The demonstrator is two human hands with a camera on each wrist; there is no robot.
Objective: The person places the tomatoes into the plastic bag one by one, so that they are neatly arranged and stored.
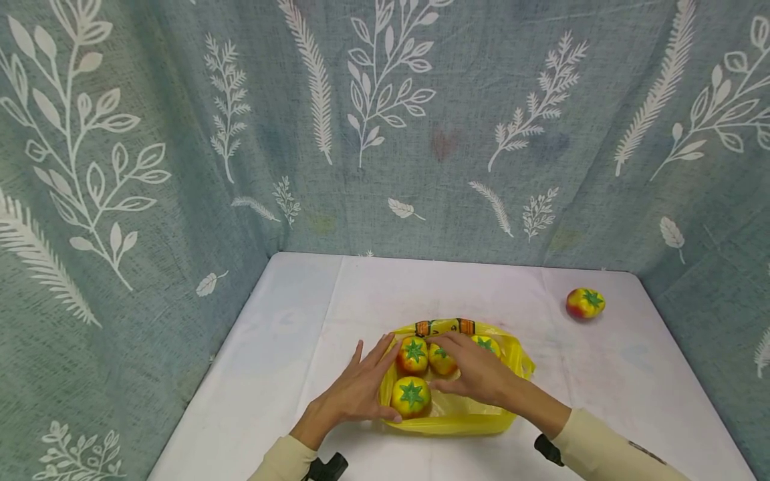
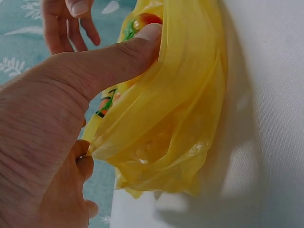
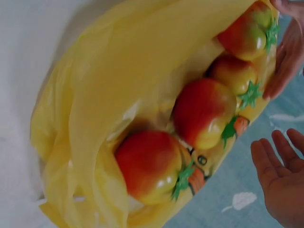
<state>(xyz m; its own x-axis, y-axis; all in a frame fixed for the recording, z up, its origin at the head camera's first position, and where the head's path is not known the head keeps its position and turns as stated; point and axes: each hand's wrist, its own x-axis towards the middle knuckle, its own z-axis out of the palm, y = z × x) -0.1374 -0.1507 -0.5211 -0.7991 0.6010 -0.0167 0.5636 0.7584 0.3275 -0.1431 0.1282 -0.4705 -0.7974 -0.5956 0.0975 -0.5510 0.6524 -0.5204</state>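
Note:
A yellow plastic bag [image 1: 448, 425] lies with its mouth facing up, several red-and-yellow tomatoes [image 1: 412, 397] with green star-shaped tops inside it. My left hand [image 1: 355, 391] spans the bag's left end. Its fingers touch the far rim, and in the left wrist view its thumb [image 2: 121, 61] reaches inside the rim beside a tomato [image 2: 142, 21]. Above the bag's middle hovers my right hand [image 1: 481, 374], fingers extended and loosely spread, partly covering the tomatoes. From the right wrist, that hand [image 3: 285, 183] appears apart from the tomatoes [image 3: 154, 164], holding nothing.
One more tomato [image 1: 585, 303] lies alone near the table's far right corner. The white-covered table [image 1: 289, 321] is bordered at the back and sides by a blue-green curtain [image 1: 397, 187] with white leaf patterns. Orange printed figures [image 1: 445, 327] mark the bag's far rim.

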